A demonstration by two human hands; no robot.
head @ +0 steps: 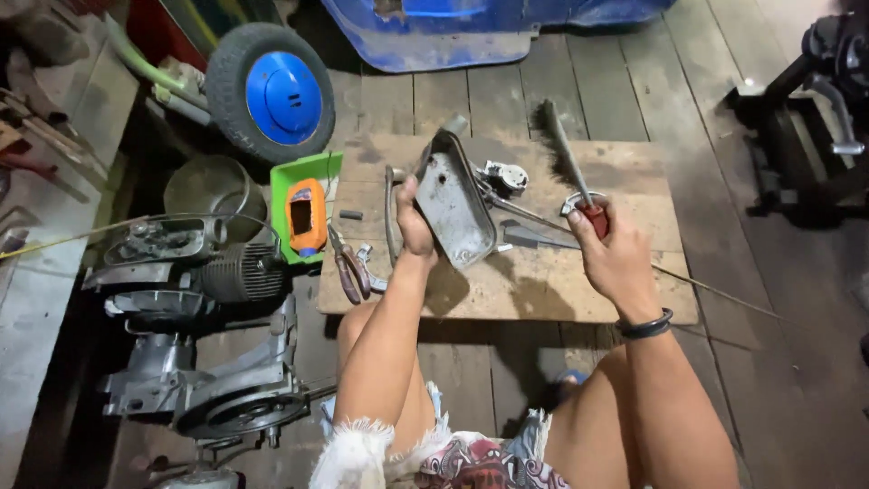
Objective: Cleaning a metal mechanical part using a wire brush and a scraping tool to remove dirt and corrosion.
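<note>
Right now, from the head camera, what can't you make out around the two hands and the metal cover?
- Head view: the far face of the metal cover is turned away; the left hand hides its near edge.
- The brush handle end is buried in the right hand.
- Small parts behind the cover are too small and partly hidden.
- The engine lies in shadow, its bottom cut off by the frame edge.

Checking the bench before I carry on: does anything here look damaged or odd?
The grey metal cover in the left hand looks worn, its surface blotched and scuffed. The right hand holds a brush with dark, splayed bristles above it. Pliers lie at the board's left edge. Nothing looks spilled.
</note>
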